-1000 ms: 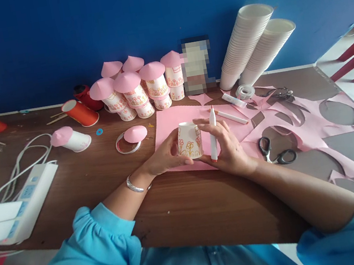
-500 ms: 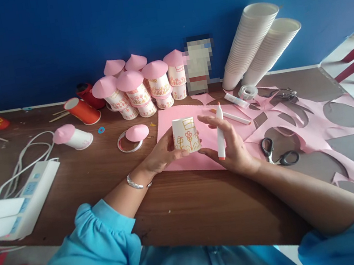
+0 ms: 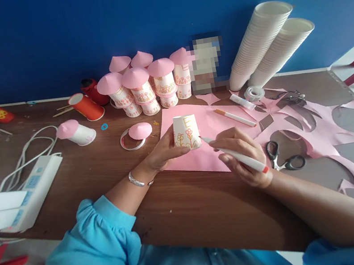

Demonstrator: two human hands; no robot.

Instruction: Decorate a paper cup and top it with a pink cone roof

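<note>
My left hand (image 3: 163,150) is wrapped round a white paper cup (image 3: 180,128), held upside down above a pink sheet (image 3: 210,158). Flowers, grass and a window are drawn on the cup in red and yellow lines. In my right hand (image 3: 243,155) is a white marker (image 3: 240,158) with a red end cap. Its tip points left, right beside the cup's lower right edge; whether it touches cannot be made out. A second marker (image 3: 235,117) with an orange cap lies on the pink sheet.
Several cup towers with pink cone roofs (image 3: 135,77) stand by the blue wall. Tall white cup stacks (image 3: 260,41) lean at the right. Scissors (image 3: 285,162), a tape roll (image 3: 254,93) and pink scraps (image 3: 327,125) lie right; a power strip (image 3: 34,192) lies left.
My right hand has turned the marker from upright to slanting, with its tip now near the cup. The cup is turned slightly in my left hand. The whole view has shifted a little.
</note>
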